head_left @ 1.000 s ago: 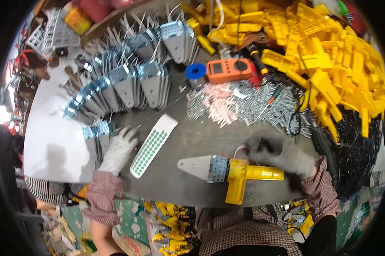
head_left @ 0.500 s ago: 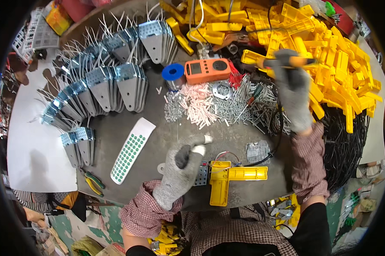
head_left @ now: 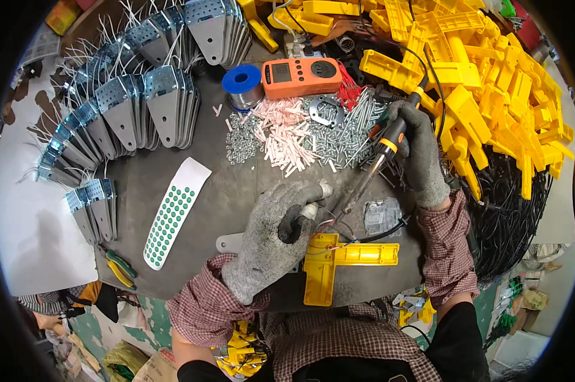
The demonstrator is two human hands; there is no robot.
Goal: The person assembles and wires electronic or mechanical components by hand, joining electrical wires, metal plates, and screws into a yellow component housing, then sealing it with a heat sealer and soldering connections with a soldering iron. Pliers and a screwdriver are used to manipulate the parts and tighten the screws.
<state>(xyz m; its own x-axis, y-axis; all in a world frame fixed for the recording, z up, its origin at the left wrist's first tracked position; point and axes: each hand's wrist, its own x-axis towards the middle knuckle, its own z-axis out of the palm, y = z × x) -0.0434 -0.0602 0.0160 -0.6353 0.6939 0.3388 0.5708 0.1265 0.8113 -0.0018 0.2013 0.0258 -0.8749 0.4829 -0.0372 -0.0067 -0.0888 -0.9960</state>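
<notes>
My right hand [head_left: 420,149] grips a soldering iron [head_left: 389,145] by its black and orange handle. The iron slants down to the left, its tip near thin wires above a yellow T-shaped plastic housing [head_left: 319,274]. My left hand [head_left: 271,232], gloved in grey with white-covered fingertips, is curled beside those wires. Whatever its thumb and forefinger pinch is too fine to make out. Partly under that hand lies a grey metal plate [head_left: 229,242]. A black cable [head_left: 389,236] runs from the housing to the right, past a small clear plastic piece [head_left: 383,216].
Behind the hands are pink sleeves [head_left: 287,137], screws [head_left: 348,137], a solder spool [head_left: 244,89] and an orange multimeter [head_left: 303,77]. Stacked metal plates [head_left: 119,111] stand left, near a green-dotted sheet [head_left: 173,216] and pliers [head_left: 120,268]. Yellow housings [head_left: 491,95] and black cables [head_left: 510,223] fill the right.
My right hand has brought the soldering iron down and left from the yellow pile, swinging its tip toward the wires. My left hand has shifted closer to them. The whole view has shifted slightly.
</notes>
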